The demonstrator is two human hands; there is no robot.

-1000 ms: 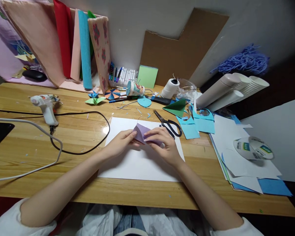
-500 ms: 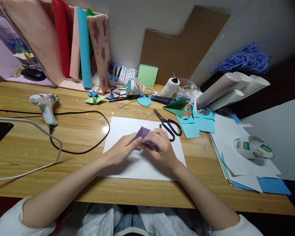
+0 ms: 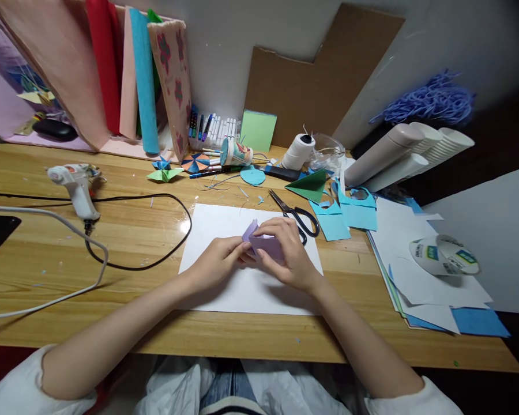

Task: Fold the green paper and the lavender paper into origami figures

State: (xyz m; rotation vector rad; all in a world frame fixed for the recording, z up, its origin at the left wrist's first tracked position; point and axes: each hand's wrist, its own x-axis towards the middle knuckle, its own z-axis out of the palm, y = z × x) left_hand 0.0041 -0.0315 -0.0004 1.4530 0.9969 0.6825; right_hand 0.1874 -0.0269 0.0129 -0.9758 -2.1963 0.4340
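A folded piece of purple paper (image 3: 267, 246) is held between both hands, above a white sheet (image 3: 211, 222) on the wooden table. My left hand (image 3: 220, 258) pinches its left end between thumb and fingers. Curved over the top and right side, my right hand (image 3: 288, 253) grips the paper with the thumb on the near face. One flap stands up at the upper left. Just behind my right hand lie black-handled scissors (image 3: 300, 219), partly covered by the fingers.
A white glue gun (image 3: 75, 187) with a black cord lies left. Behind are a green folded paper (image 3: 308, 185), blue paper scraps (image 3: 335, 222) and a thread spool (image 3: 298, 151). A tape roll (image 3: 443, 255) sits on stacked paper (image 3: 432, 294) at right.
The purple paper has turned and opened up, showing a lighter, broader face. My right thumb has come onto its near side. The left hand keeps its hold.
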